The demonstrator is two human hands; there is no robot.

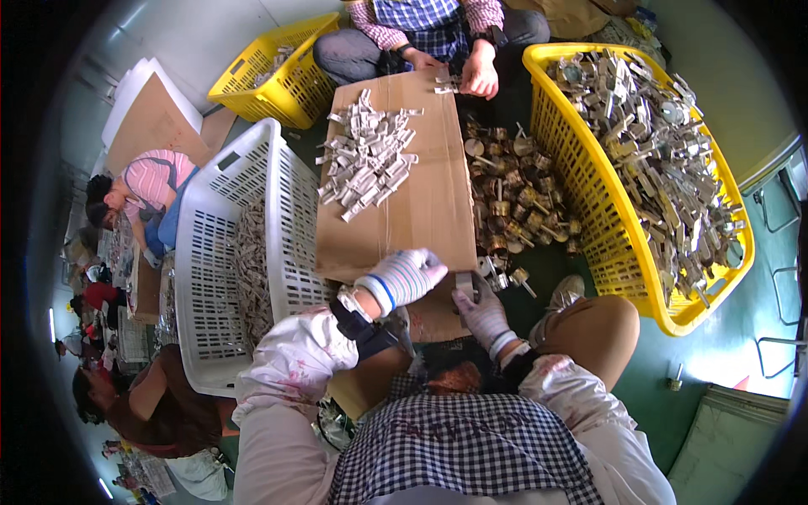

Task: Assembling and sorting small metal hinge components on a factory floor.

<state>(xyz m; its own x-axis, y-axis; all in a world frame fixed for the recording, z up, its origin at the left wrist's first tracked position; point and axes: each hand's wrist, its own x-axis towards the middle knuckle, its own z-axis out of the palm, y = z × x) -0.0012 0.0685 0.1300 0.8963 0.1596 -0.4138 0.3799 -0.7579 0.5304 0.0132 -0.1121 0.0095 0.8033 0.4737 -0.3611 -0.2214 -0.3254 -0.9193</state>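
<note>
My left hand (407, 276), in a striped white glove, is over the near edge of the cardboard sheet (438, 194). Its fingers are curled closed, and what they may hold is hidden. Just right of it, my right hand (486, 313), also gloved, grips a small flat silvery metal piece (464, 284) by the sheet's near right corner. Pale metal pieces (370, 156) with narrow arms lie heaped on the far left part of the sheet. Beside the sheet's right edge is a pile of round brass-coloured metal parts with stems (513, 189).
A yellow basket (581, 160) heaped with metal parts stands at right, a white basket (273, 194) with metal pieces at left. Another yellow basket (311, 71) is at far left. Across the sheet, a person's hands (478, 74) handle a metal piece. More people sit at left.
</note>
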